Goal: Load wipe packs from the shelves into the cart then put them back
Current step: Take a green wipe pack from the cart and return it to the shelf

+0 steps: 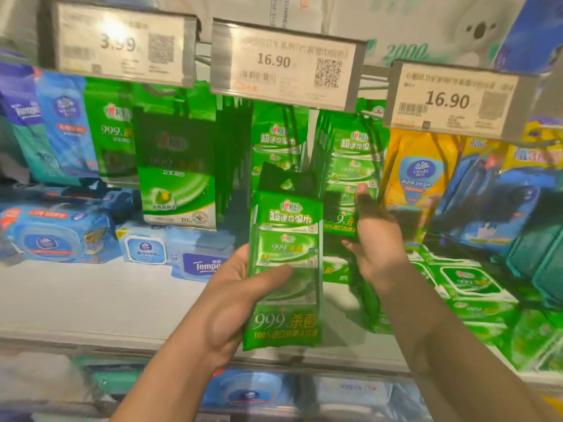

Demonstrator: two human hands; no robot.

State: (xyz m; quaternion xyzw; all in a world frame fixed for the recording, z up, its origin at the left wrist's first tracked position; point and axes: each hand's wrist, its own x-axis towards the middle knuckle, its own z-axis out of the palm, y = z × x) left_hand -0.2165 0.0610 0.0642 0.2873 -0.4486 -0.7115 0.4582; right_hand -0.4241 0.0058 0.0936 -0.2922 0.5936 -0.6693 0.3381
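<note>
Store shelving packed with wipes, price tags [285, 63] clipped along the rail above. Far left on the white shelf [91, 296], blue lidded packs [58, 236] lying flat. Left hand [234, 303] gripping a tall green wipe pack [285, 269], thumb curled across its front, held upright before the hanging stock. Just right, right hand [377, 239] reaching to the hanging green packs [353, 166], fingers behind their lower edge, grip impossible to tell. Further right, yellow hanging pack [420, 172] and flat green packs [469, 287] on the shelf
</note>
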